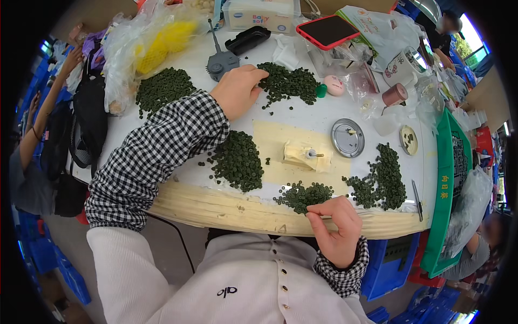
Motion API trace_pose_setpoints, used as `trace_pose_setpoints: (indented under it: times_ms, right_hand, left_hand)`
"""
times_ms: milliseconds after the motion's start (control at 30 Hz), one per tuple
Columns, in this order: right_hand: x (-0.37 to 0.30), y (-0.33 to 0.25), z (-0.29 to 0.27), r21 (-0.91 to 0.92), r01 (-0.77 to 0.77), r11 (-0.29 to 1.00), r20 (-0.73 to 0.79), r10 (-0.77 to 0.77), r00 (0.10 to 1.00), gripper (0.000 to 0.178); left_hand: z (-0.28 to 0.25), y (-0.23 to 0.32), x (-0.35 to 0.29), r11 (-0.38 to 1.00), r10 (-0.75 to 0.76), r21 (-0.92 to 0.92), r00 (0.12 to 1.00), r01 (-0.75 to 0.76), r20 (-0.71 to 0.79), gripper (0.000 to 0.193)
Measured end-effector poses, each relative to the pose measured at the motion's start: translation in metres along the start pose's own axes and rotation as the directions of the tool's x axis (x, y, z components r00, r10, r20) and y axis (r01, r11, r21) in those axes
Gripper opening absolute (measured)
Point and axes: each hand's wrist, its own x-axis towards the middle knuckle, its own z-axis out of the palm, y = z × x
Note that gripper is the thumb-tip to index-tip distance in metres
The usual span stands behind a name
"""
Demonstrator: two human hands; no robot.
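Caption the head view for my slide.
Left hand at a far heap of small round dark-green parts, right hand at a near heap, cream block with a peg between both heaps.

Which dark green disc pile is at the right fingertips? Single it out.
The front pile, between the pale-yellow block and the right hand; the other piles lie farther from that hand.

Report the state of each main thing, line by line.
Left grip: curled, contents hidden
Right grip: pinched, contents unclear
Dark green pieces: loose, heaped
Yellow-wrapped block: peg protruding
Round metal dish: open, small bits inside
Red-cased phone: face up, screen dark
Clear plastic bag: crumpled
Slim pen-like tool: lying flat
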Motion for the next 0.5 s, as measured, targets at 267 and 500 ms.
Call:
trace_pose_setpoints:
  times_ms: [267,500]
  right_hand:
    - [0.000,0.004,-0.002,-0.017,0.002,1.000,0.013,-0.001,1.000,0.013]
    - [0.002,0.005,0.005,0.015,0.013,1.000,0.047,-0.014,0.999,0.013]
  left_hand:
    - [0.012,0.020,-0.004,0.933,0.005,0.361,1.000,-0.003,-0.004,0.070]
    - [0.019,0.015,0.004,0.925,0.252,0.311,0.965,-0.219,-0.072,0.069]
